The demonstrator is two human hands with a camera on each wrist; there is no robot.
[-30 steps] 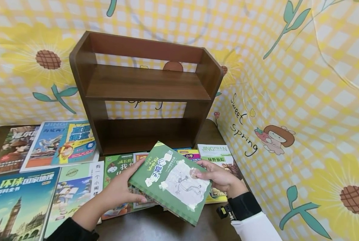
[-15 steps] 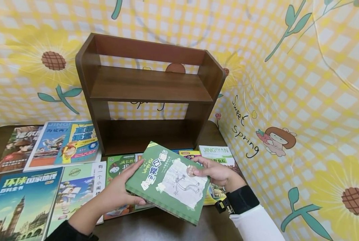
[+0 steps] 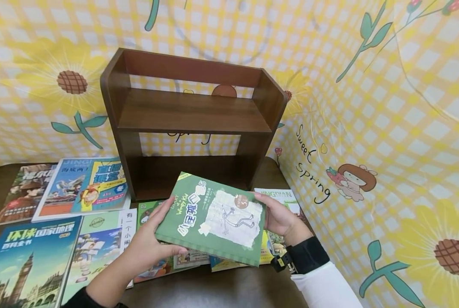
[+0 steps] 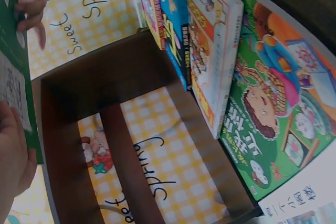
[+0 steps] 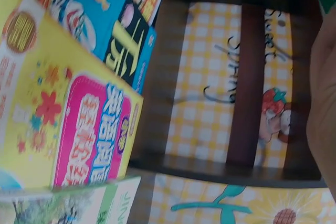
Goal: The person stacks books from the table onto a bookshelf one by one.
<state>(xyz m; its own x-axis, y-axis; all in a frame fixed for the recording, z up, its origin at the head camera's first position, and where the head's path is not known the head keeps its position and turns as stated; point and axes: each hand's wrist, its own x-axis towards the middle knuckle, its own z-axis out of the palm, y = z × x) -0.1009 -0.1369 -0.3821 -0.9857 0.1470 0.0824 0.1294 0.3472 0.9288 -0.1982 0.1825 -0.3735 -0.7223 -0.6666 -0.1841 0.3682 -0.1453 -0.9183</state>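
A green book [image 3: 214, 222] with a line drawing on its cover is held tilted above the table, in front of the wooden bookshelf [image 3: 195, 115]. My left hand [image 3: 146, 244] grips its left side, with the thumb along the lower edge. My right hand [image 3: 279, 218] holds the right edge, and its fingers are partly hidden by the book. In the left wrist view the book [image 4: 31, 124] stands at the far left between both hands. Only a strip of the right hand [image 5: 323, 93] appears in the right wrist view.
Several books lie on the table, among them a blue encyclopedia [image 3: 29, 261] on the left and a white-and-green book [image 3: 273, 194] at right. A yellow book [image 5: 31, 108] and a blue book [image 5: 100, 19] lie below the shelf. Patterned cloth [image 3: 368, 128] hangs behind and at right.
The green book has turned a little towards level and shifted slightly up and left. My right thumb has slid from the cover's drawing to the right edge. The left hand still grips the left side.
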